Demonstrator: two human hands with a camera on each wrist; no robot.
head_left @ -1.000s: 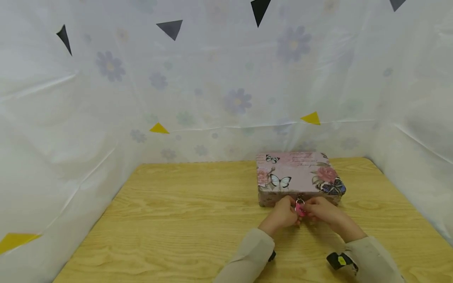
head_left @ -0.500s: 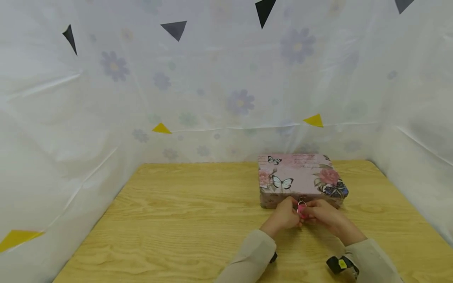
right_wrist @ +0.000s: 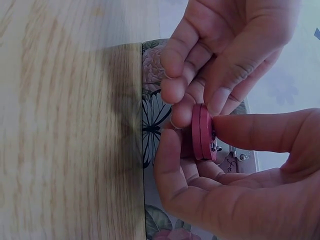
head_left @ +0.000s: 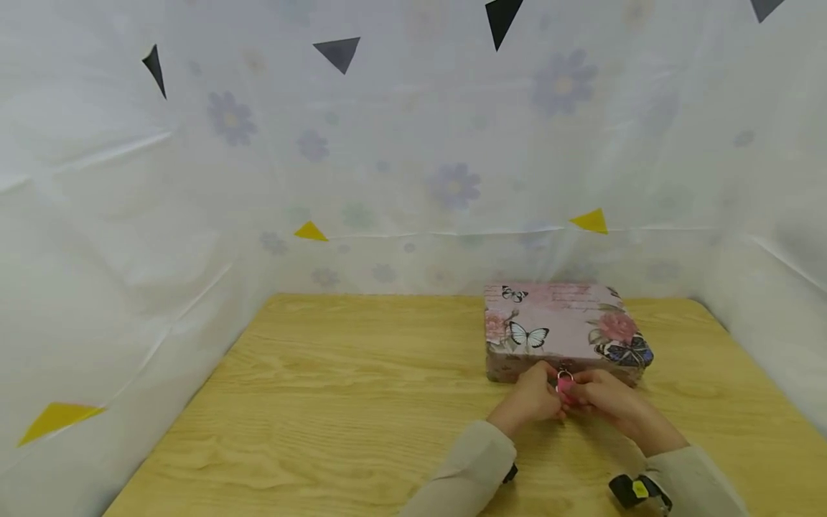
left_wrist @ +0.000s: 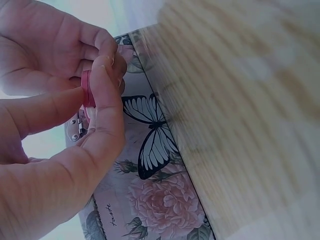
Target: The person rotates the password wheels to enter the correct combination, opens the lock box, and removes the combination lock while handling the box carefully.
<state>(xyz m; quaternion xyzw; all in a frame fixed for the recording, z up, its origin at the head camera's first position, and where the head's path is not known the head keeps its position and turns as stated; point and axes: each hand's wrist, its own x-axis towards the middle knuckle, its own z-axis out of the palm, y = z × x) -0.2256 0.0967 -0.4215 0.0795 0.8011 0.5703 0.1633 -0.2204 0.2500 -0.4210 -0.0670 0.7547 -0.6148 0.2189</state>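
Note:
A pink padlock (head_left: 566,391) hangs by its silver shackle at the front clasp of a pink floral box (head_left: 549,316) with butterflies on it. My left hand (head_left: 533,396) pinches the padlock from the left, its thumb and forefinger on the lock body (left_wrist: 87,89) in the left wrist view. From the other side, my right hand (head_left: 610,403) holds it between thumb and curled fingers. Small metal knobs (right_wrist: 216,148) stick out of the padlock's side in the right wrist view. Whether the shackle is locked, I cannot tell.
The box stands toward the back right of a wood-grain table (head_left: 355,373). White flowered sheeting (head_left: 400,143) hangs behind and along both sides, with black and yellow triangles on it. Black straps (head_left: 638,492) sit at the wrists.
The head view has turned slightly left, so box, hands and backdrop all lie farther right in it. Both hands stay at the padlock, with only slight finger movement.

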